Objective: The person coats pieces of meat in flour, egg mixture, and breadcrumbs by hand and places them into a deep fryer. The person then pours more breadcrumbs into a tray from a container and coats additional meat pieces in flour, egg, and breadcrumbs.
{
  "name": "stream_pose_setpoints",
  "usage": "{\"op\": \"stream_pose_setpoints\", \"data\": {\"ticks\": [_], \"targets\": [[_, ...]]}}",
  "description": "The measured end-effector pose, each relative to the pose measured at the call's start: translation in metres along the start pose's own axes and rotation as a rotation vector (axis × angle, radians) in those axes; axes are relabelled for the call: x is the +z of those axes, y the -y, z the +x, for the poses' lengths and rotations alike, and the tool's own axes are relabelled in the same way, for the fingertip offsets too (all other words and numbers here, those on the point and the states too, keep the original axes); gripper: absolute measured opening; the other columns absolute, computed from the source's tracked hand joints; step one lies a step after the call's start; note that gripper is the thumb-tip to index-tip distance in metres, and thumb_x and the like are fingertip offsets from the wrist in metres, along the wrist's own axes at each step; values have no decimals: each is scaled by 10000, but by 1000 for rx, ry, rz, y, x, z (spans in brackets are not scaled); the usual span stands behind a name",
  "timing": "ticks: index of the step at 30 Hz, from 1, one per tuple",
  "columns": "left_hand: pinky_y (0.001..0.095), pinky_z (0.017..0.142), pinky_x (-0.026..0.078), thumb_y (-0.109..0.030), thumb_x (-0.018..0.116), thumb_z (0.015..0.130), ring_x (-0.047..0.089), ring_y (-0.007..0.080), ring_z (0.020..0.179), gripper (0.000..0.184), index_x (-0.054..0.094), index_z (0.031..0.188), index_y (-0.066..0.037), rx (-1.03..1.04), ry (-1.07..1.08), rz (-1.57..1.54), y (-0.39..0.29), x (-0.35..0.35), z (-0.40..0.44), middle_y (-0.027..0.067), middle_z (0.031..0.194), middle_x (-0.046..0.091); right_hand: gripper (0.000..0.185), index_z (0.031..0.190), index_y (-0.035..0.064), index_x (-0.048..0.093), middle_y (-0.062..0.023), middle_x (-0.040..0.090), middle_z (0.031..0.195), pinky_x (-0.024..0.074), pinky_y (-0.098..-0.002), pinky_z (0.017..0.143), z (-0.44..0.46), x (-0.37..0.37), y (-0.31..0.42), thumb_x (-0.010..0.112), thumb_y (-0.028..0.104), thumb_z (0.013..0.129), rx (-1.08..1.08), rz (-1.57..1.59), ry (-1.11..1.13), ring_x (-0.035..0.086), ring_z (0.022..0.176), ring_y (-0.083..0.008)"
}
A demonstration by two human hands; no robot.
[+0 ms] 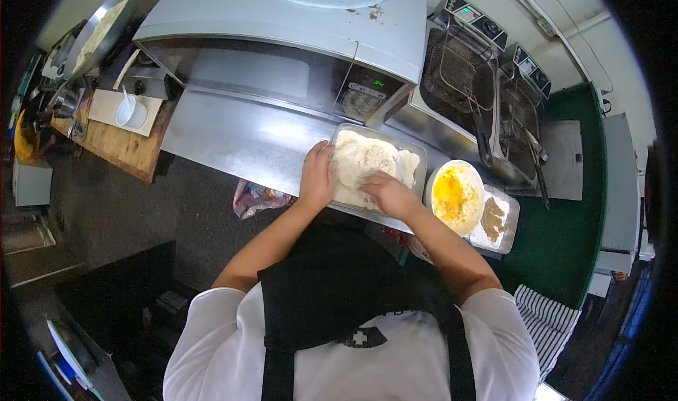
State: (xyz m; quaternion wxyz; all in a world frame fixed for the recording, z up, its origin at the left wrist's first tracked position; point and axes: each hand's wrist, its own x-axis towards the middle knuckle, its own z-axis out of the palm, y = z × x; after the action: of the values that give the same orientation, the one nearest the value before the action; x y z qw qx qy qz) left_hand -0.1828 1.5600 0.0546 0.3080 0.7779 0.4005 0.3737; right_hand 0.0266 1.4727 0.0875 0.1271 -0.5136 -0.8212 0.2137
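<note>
A rectangular metal tray [421,162] holds pale breadcrumb-like powder [364,154] with flat coated pieces in it. At the tray's left edge is my left hand [318,175], its fingers bent over the rim beside the powder. My right hand [387,193] reaches into the tray from the lower right, its fingertips down in the powder; whether they grip a piece is hidden. Right of the tray stands a round white bowl [429,200] with yellow beaten egg [450,194]. Beyond it, a second metal tray [510,240] contains white powder and a brown flat piece [493,219].
A microwave [282,30] stands behind the steel counter [233,129]. Fryers with wire baskets [455,66] are at the upper right. On the left, a white cup [131,111] sits on a wooden board [116,143], near a large pan [106,30]. A striped cloth [544,323] lies lower right.
</note>
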Motion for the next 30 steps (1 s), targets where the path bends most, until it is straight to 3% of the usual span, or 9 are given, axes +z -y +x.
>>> {"op": "stream_pose_setpoints", "data": {"ticks": [3,7,13,19,22,25,26,30], "targets": [[492,1037,344,-10,487,851,439,442,1205,368,482,1219,5,-10,5,12,-1,1,0,269,1300,461,273,1035,53,685,-134,640,1128,448,-391,985,-2,-14,-14,564,47,791,146,-69,-38,574,1091,-306],[493,1037,344,-1,484,851,439,440,1204,369,480,1220,2,-23,8,21,-3,1,0,267,1298,463,366,1160,65,635,-146,612,1167,411,-417,1021,37,25,-21,582,75,798,125,-5,-331,543,1144,-306],[492,1035,345,10,484,848,443,444,1198,372,482,1220,-1,-23,25,14,-6,1,-1,267,1289,469,462,1267,80,570,-152,565,1272,338,-445,1091,14,23,3,595,105,806,-53,-54,-37,503,1218,-318],[492,1029,348,20,483,845,446,448,1188,378,477,1222,1,-13,14,32,-7,1,-2,273,1276,470,507,1340,116,506,-168,541,1309,263,-490,1131,0,5,-23,589,148,840,286,-42,-110,467,1271,-323],[493,1029,347,22,486,843,444,450,1189,378,474,1220,1,-17,25,21,-6,1,-2,278,1270,469,542,1384,129,456,-170,490,1373,242,-505,1138,28,13,-15,589,188,862,309,-41,-163,450,1288,-322],[492,1027,350,20,492,840,445,449,1188,377,478,1217,-2,-13,27,8,-6,2,-2,278,1266,471,575,1409,143,423,-170,428,1431,231,-525,1135,41,27,-4,601,222,868,338,-175,-62,430,1304,-327],[491,1026,352,19,494,840,447,448,1187,377,480,1215,-4,-6,26,1,-8,1,-2,278,1265,472,567,1407,145,425,-166,383,1465,237,-551,1125,44,27,-6,600,245,877,355,-141,-47,425,1305,-334],[489,1021,357,14,494,842,452,449,1179,372,487,1213,-9,-17,22,7,-7,3,-1,276,1266,472,610,1384,130,453,-182,407,1437,330,-483,1091,37,10,-30,658,194,813,257,-17,-46,440,1285,-343]]}}
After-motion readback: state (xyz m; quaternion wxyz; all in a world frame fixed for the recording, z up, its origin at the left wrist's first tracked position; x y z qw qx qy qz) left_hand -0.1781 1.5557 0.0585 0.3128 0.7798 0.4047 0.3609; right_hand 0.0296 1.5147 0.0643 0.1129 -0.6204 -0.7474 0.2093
